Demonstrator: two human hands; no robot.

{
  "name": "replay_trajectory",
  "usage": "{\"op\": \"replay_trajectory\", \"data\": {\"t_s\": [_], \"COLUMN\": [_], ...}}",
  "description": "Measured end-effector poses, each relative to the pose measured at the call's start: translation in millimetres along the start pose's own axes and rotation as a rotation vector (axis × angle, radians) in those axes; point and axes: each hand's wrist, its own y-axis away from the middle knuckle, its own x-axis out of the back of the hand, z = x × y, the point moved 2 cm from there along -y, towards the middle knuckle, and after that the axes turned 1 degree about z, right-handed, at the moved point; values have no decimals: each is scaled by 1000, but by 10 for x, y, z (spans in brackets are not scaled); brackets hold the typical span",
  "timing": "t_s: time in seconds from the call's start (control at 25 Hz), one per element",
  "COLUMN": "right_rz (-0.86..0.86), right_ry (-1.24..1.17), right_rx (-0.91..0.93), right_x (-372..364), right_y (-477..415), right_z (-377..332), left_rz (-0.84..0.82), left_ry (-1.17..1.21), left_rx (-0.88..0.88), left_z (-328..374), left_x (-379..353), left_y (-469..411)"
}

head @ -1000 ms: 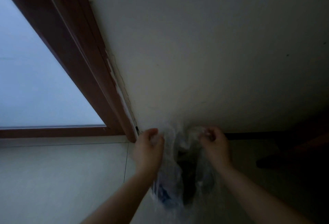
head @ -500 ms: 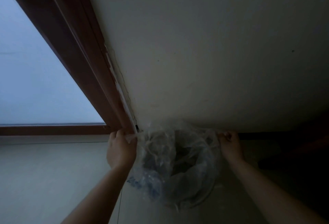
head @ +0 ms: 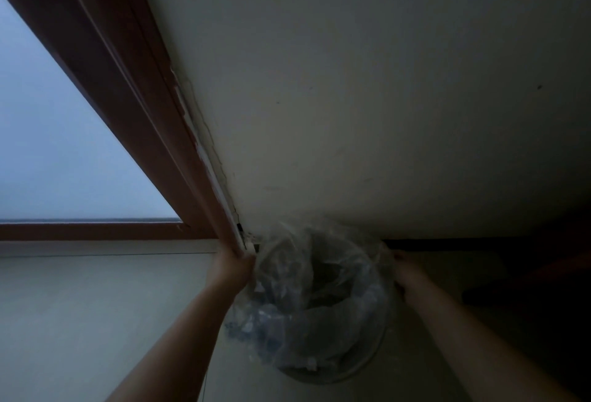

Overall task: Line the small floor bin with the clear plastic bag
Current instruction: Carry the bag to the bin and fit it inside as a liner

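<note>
A clear plastic bag is stretched wide open over a small round floor bin, whose pale rim shows at the lower right. The bag's mouth gapes upward and its crumpled side drapes over the bin's near left edge. My left hand grips the bag's left edge, fingers closed. My right hand holds the bag's right edge, partly hidden behind the plastic. The scene is dim.
The bin stands on a pale tiled floor in a corner, against a cream wall. A brown wooden door frame with frosted glass runs along the left. A dark shape lies on the floor at right.
My hands have drawn apart, pulling the bag's mouth from a narrow bunch into a wide opening. The bag has come down over the bin, and its rim now shows.
</note>
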Motion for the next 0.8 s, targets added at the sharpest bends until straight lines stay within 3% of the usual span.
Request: {"op": "replay_trajectory", "data": {"t_s": [0.08, 0.2, 0.28, 0.36, 0.4, 0.52, 0.64, 0.8], "right_rz": [-104, -239, -221, -194, -200, -340, -475, -494], "right_ry": [-11, -192, -334, -343, -315, -199, -238, -458], "right_rx": [-195, -204, -169, -228, -290, -491, -516, -413], "right_x": [128, 335, 470, 589, 651, 776, 756, 638], "right_y": [77, 180, 244, 348, 401, 649, 842, 933], "right_z": [98, 134, 145, 240, 326, 585, 741, 794], "left_rz": [-165, -370, -316, -248, -295, -712, -998, -977], "left_ry": [-21, 196, 347, 315, 260, 232, 449, 739], "left_rx": [56, 117, 162, 236, 291, 461, 484, 424], "left_z": [-131, -205, -251, -391, -516, -872, -1050, -1001], "left_x": [63, 263, 413, 588, 676, 846, 812, 586], "left_y": [20, 129, 153, 217, 263, 545, 823, 978]}}
